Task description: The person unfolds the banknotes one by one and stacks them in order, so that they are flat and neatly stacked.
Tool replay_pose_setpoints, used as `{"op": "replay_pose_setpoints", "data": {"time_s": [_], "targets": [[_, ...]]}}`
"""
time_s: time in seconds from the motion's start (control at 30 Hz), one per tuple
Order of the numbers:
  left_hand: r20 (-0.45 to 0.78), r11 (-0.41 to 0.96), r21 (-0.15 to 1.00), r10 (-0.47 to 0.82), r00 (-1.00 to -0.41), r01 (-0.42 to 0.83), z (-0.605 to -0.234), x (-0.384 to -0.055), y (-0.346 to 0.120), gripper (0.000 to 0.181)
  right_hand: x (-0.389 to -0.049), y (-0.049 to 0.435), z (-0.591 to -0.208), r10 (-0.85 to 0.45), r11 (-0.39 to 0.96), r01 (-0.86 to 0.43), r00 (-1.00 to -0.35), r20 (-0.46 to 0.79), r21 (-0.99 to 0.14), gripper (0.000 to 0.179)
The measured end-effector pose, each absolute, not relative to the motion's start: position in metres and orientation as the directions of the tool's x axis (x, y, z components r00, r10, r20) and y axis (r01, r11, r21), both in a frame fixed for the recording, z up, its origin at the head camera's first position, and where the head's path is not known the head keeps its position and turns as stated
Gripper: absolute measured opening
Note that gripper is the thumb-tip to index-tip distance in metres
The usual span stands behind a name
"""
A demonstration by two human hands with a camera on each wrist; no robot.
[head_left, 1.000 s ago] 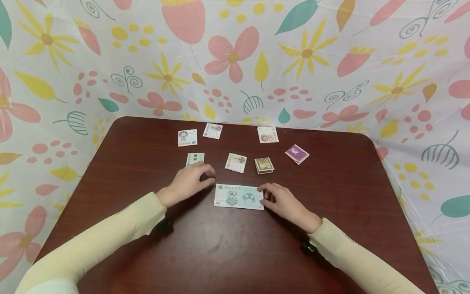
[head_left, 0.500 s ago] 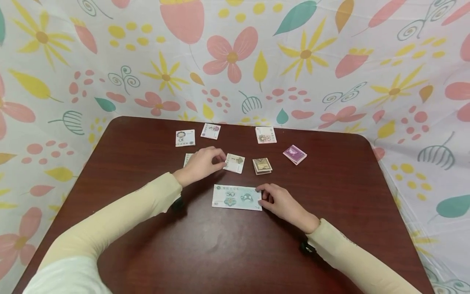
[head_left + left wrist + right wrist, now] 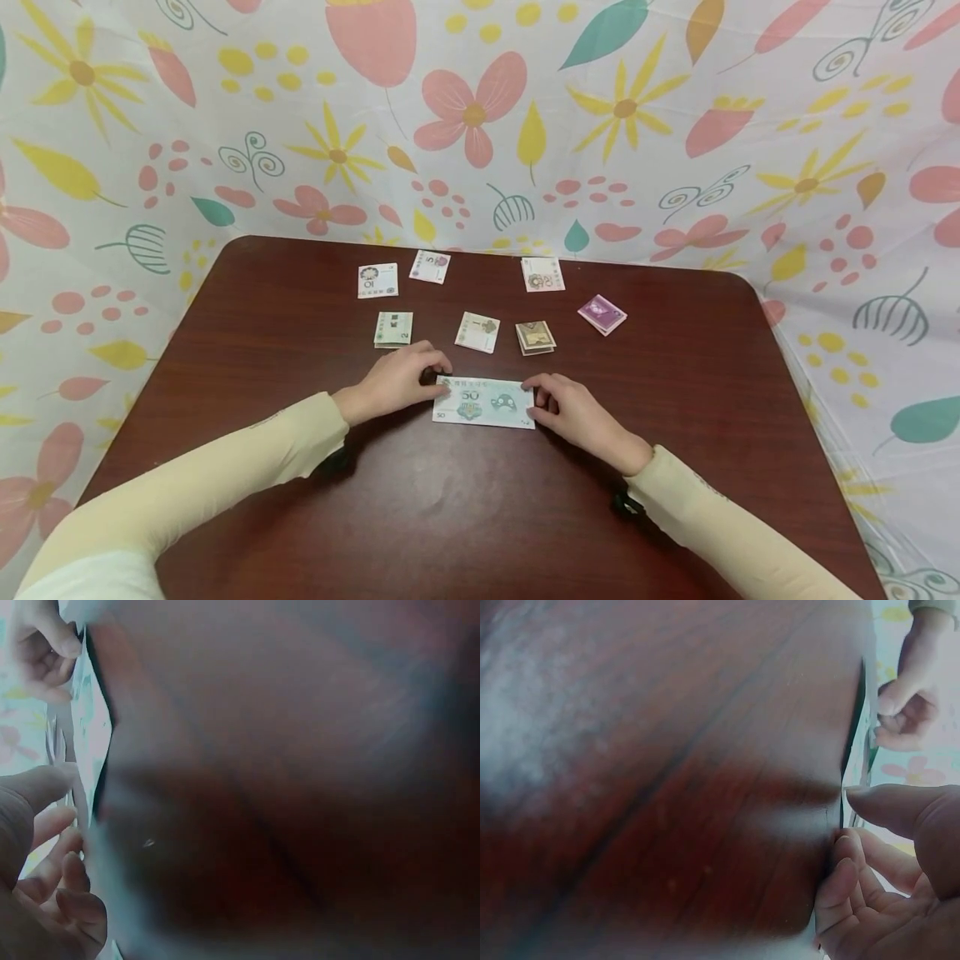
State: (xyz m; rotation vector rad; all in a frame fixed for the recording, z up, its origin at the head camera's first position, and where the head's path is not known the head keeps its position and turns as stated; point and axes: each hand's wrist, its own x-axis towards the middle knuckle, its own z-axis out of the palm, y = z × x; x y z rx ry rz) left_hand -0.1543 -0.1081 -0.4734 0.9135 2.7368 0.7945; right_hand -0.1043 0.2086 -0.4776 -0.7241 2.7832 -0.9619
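Note:
A pale green banknote [image 3: 491,406] marked 50 lies spread lengthwise across the middle of the table. My right hand [image 3: 583,417] pinches its right end between thumb and fingers. At the opposite end, my left hand [image 3: 396,382] has its thumb over the upper left corner and curled fingers right at the edge. Seen low from the left wrist, the banknote [image 3: 94,724] is slightly bent, with a dark shadow beneath it. The right wrist view shows the thumb and curled fingers of my right hand [image 3: 889,862] at the note's near end.
Behind my hands lie folded notes: a green one [image 3: 393,329], a 1 note [image 3: 477,332], a brown one [image 3: 536,337] and a purple one [image 3: 602,314]. Farther back are a 10 [image 3: 378,281], a 5 [image 3: 431,267] and a 20 [image 3: 542,274]. A patterned curtain [image 3: 480,192] borders the dark table [image 3: 450,517].
My left hand reached up to the folded 1 note, then came back down to the 50 banknote's left end. The folded green note is uncovered. My right hand stayed in place.

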Motion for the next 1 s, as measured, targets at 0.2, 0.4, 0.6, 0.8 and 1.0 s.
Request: {"op": "replay_pose_setpoints", "data": {"time_s": [0.2,0.4,0.6,0.8,1.0], "targets": [[0.014,0.671,0.547,0.591,-0.806,0.501,-0.476,-0.144,-0.116,0.031,-0.106,0.207,-0.476,-0.476,0.687,-0.407,-0.878,0.051,-0.602,0.033],[0.020,0.669,0.542,0.595,-0.804,0.508,-0.479,-0.142,-0.115,0.032,-0.110,0.211,-0.468,-0.499,0.683,-0.399,-0.867,0.008,-0.613,0.030],[0.018,0.672,0.537,0.596,-0.803,0.510,-0.482,-0.140,-0.114,0.032,-0.135,0.222,-0.450,-0.436,0.690,-0.317,-0.899,-0.024,-0.651,0.022],[0.019,0.670,0.542,0.594,-0.804,0.507,-0.483,-0.140,-0.115,0.032,-0.183,0.241,-0.434,-0.325,0.746,-0.252,-0.946,-0.007,-0.616,0.018],[0.023,0.661,0.546,0.602,-0.798,0.515,-0.483,-0.140,-0.116,0.032,-0.229,0.255,-0.432,-0.201,0.802,-0.134,-0.978,-0.052,-0.582,0.022]]}}
